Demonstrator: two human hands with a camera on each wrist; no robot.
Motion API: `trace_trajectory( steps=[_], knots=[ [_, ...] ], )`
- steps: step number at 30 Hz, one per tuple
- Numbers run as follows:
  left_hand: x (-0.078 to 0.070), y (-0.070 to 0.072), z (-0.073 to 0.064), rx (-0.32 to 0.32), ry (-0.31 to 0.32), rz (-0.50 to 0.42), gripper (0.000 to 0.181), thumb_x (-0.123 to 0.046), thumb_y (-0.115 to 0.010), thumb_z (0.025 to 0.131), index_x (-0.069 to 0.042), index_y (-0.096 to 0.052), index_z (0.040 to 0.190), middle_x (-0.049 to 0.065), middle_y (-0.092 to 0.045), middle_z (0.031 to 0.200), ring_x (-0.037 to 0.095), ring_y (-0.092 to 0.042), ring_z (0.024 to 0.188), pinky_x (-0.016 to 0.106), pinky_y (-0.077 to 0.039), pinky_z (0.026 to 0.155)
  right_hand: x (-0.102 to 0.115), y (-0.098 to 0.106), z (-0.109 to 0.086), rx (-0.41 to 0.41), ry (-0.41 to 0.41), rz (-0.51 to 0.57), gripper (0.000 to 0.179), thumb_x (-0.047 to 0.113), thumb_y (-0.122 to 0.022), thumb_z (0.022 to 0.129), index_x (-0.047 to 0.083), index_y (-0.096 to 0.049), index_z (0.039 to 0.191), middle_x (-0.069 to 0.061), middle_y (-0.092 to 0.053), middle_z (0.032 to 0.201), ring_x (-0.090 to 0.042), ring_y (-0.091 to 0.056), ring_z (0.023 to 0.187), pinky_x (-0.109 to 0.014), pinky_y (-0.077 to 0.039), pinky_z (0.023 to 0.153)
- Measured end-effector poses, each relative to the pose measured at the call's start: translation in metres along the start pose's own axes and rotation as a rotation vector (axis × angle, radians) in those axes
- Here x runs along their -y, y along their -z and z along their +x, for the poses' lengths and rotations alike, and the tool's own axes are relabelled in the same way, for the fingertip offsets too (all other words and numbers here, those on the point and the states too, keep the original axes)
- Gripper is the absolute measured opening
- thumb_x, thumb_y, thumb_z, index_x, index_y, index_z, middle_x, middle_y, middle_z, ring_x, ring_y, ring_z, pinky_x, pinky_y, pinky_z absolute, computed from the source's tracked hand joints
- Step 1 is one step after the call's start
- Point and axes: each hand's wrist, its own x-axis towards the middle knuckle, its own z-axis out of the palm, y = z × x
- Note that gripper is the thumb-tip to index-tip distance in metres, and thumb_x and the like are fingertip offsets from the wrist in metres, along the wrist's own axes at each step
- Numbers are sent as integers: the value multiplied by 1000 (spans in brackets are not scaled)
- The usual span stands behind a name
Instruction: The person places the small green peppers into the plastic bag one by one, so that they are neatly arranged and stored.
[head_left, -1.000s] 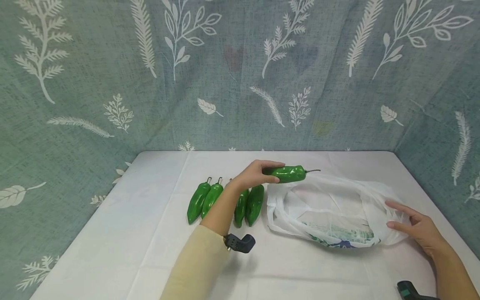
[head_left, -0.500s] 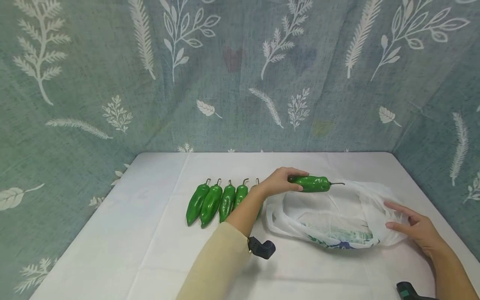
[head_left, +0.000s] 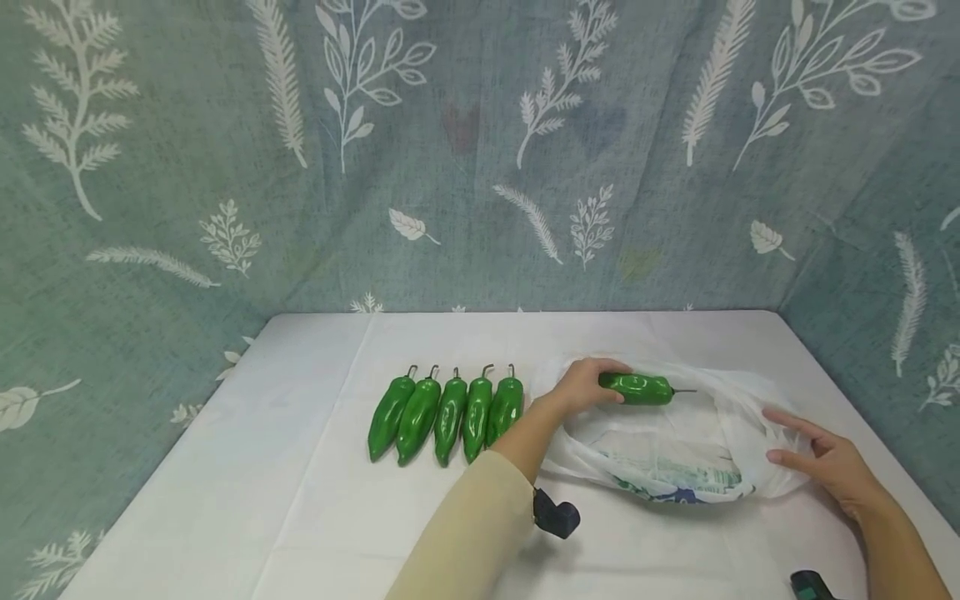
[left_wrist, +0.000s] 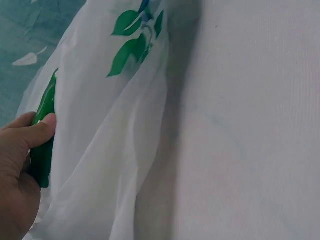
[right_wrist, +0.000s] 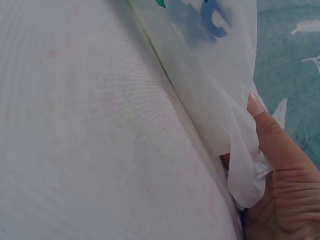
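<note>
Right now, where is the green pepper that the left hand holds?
In the head view, the green pepper is right of centre, in the left hand, at the opening of the white bag, with five other peppers to its left.

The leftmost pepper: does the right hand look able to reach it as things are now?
Probably not: the right hand is gripping the bag, and the bag and left arm lie between it and the leftmost pepper.

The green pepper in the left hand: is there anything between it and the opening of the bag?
Nothing visible: in the head view, the left hand holds the green pepper at the open mouth of the white bag.
</note>
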Motion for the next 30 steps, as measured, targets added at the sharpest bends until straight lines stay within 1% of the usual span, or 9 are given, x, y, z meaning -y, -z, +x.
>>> trace_trajectory(
  steps=[4,5,8,11,15,19,23,27,30],
  knots=[
    [1,-11,3,-37,-26,46,45,-11,-72,83,-13,-61,126,1,-60,130,15,-50,124,21,-37,103,0,-1,-1,3,7,3,59,10,-67,87,21,-46,142,47,-38,118,28,-20,112,3,-8,100],
    [1,-14,4,-45,-32,64,45,-11,-72,83,-12,-61,127,1,-59,130,15,-50,124,21,-36,104,0,-1,0,2,11,-5,59,10,-67,87,21,-46,141,47,-38,118,28,-20,112,7,-9,93],
    [1,-20,4,-72,-41,106,46,-13,-71,84,-13,-60,128,1,-59,131,15,-50,125,21,-35,105,0,0,0,-1,18,-8,59,9,-67,87,21,-46,141,47,-38,118,28,-19,113,9,-11,88],
    [-1,-25,4,-105,-34,127,46,-14,-70,84,-15,-59,129,-1,-58,131,15,-49,125,21,-34,106,0,0,0,0,16,-3,59,8,-67,87,20,-46,141,46,-38,118,28,-19,114,9,-11,89],
    [-4,-31,3,-155,-20,132,47,-14,-70,84,-16,-59,130,-3,-58,132,14,-48,126,21,-34,106,0,1,0,3,18,-1,59,8,-67,87,20,-46,141,46,-38,118,28,-20,114,8,-12,90],
    [-6,-34,2,-199,-7,168,48,-14,-70,83,-16,-58,130,-4,-58,132,12,-48,125,19,-35,105,1,1,0,3,8,-11,60,10,-67,87,20,-45,142,46,-37,118,28,-19,114,8,-12,90],
    [-8,-36,0,-233,-8,254,47,-17,-69,83,-18,-58,129,-6,-57,131,10,-47,124,18,-34,105,0,0,0,2,-14,-24,61,13,-68,87,21,-44,142,46,-35,118,28,-16,116,9,-11,90],
    [-9,-36,-2,-238,-20,323,46,-17,-69,83,-17,-59,128,-6,-57,133,9,-48,125,16,-33,105,1,-1,-1,1,-22,-25,61,14,-68,88,22,-44,143,45,-34,119,28,-14,117,9,-11,90],
    [-10,-36,-4,-237,-30,339,41,-14,-67,85,-15,-61,125,-4,-57,132,9,-50,125,15,-35,104,1,-1,-1,1,-24,-20,61,13,-67,88,21,-44,143,45,-34,119,27,-13,119,9,-10,90]
  ],
)
